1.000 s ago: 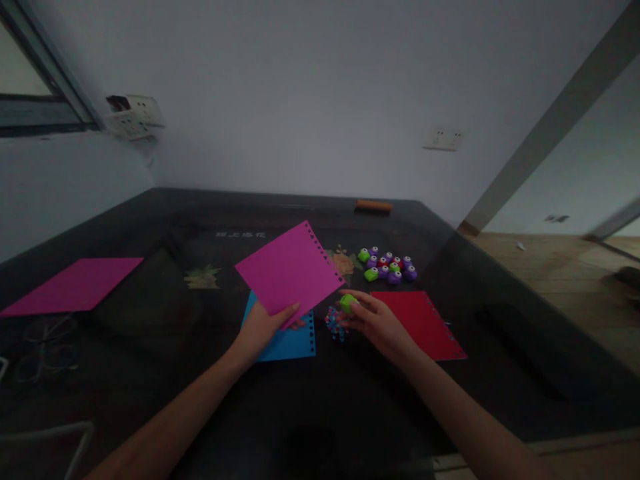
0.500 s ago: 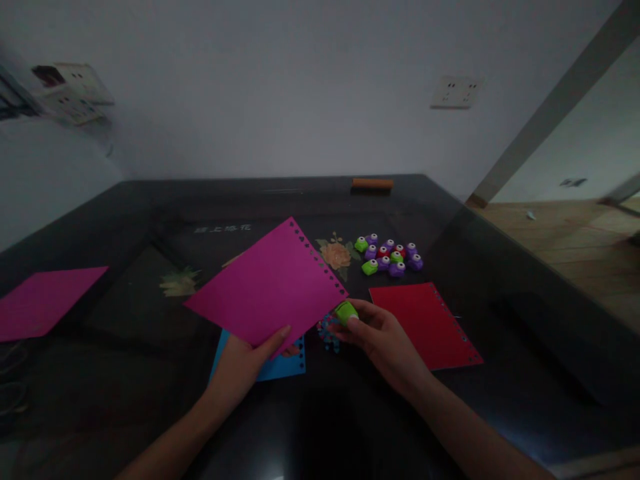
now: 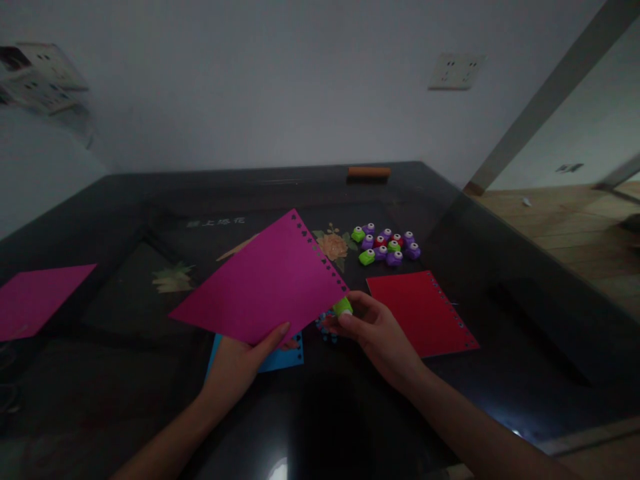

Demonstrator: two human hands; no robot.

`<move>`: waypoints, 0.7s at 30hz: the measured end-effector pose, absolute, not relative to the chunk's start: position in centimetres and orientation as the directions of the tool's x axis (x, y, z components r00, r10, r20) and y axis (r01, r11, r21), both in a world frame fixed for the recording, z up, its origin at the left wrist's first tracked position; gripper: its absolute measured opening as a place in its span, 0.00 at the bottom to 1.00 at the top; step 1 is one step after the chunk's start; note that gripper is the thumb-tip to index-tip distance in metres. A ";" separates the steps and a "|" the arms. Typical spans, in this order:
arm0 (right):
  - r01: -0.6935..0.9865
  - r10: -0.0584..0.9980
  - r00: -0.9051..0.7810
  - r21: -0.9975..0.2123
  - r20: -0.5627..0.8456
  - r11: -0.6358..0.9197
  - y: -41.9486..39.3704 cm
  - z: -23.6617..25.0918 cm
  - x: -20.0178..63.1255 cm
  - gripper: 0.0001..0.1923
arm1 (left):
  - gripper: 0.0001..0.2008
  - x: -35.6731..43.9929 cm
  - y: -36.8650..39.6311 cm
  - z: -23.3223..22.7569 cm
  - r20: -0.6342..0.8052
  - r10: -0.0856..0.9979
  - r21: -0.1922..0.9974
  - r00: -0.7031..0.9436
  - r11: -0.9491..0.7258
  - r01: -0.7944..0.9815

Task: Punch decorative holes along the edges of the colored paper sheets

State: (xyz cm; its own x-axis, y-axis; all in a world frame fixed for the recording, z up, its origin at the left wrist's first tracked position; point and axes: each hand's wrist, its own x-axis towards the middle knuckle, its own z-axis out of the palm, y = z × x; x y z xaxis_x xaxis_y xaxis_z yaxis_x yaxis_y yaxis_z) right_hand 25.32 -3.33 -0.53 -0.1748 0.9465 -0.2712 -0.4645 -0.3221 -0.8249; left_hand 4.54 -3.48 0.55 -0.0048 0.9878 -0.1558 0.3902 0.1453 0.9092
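Pink paper (image 3: 263,290) is the sheet we hold up off the counter (image 3: 150,200), tilted, with a row of little cut-out holes along its far right edge. Our left hand (image 3: 240,363) pinches its near edge, thumb on top and fingers underneath. At the sheet's right corner sits the small green punch (image 3: 343,307), which our right hand (image 3: 377,333) grips between thumb and fingertips, right up against the paper edge. We cannot tell if the edge is already inside the punch's slot.

It looks to us like we are lining up the punch for one more hole at the end of the row. The next move would call for sliding the edge fully into the slot, holding the sheet still, and squeezing down hard.

Under the pink sheet lies a blue sheet (image 3: 280,357). Just beside the punch is a small heap of punched bits (image 3: 325,327). To the right of the punch lies a red sheet (image 3: 420,310). Beyond the pink sheet's far edge is a cluster of small punches (image 3: 385,245), green, purple and red. Well off to the left lies another pink sheet (image 3: 40,297).
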 end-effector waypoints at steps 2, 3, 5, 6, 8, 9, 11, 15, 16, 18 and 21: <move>-0.465 0.949 -0.175 -0.827 -0.263 -0.316 -3.4 -0.5 25.3 0.19 | 0.14 4.5 -3.5 0.5 -0.126 0.992 0.908 -0.019 0.123 0.400; -0.463 0.949 -0.176 -0.829 -0.261 -0.313 -3.4 -0.4 25.3 0.19 | 0.15 4.5 -3.6 0.5 -0.106 0.994 0.909 -0.030 0.109 0.403; -0.461 0.951 -0.176 -0.832 -0.255 -0.309 -3.5 -0.4 25.3 0.19 | 0.17 4.4 -3.6 0.3 -0.066 0.997 0.907 -0.049 0.080 0.414; -0.461 0.951 -0.178 -0.832 -0.252 -0.307 -3.5 -0.4 25.3 0.19 | 0.18 4.4 -3.7 0.2 -0.055 0.997 0.904 -0.054 0.073 0.422; -0.467 0.953 -0.179 -0.831 -0.244 -0.301 -3.5 -0.4 25.3 0.19 | 0.19 4.4 -3.7 0.2 -0.054 0.997 0.897 -0.055 0.073 0.436; -0.471 0.954 -0.178 -0.831 -0.239 -0.296 -3.5 -0.4 25.3 0.19 | 0.19 4.5 -3.7 0.2 -0.058 0.997 0.896 -0.056 0.077 0.438; -0.475 0.956 -0.175 -0.830 -0.236 -0.292 -3.4 -0.5 25.3 0.18 | 0.19 4.5 -3.8 0.4 -0.066 0.996 0.895 -0.058 0.085 0.439; -0.471 0.954 -0.169 -0.830 -0.247 -0.298 -3.4 -0.4 25.3 0.18 | 0.18 4.6 -3.8 1.0 -0.066 0.997 0.879 -0.028 0.071 0.472; -0.471 0.954 -0.168 -0.830 -0.248 -0.299 -3.4 -0.3 25.3 0.18 | 0.18 4.6 -3.8 1.1 -0.065 0.998 0.873 -0.021 0.067 0.483; -0.473 0.954 -0.167 -0.829 -0.250 -0.299 -3.5 -0.3 25.2 0.19 | 0.17 4.6 -3.7 1.2 -0.075 0.997 0.864 0.001 0.065 0.499; -0.482 0.954 -0.168 -0.824 -0.247 -0.299 -3.6 -0.2 25.2 0.20 | 0.17 4.4 -3.6 1.1 -0.082 0.996 0.853 0.032 0.053 0.519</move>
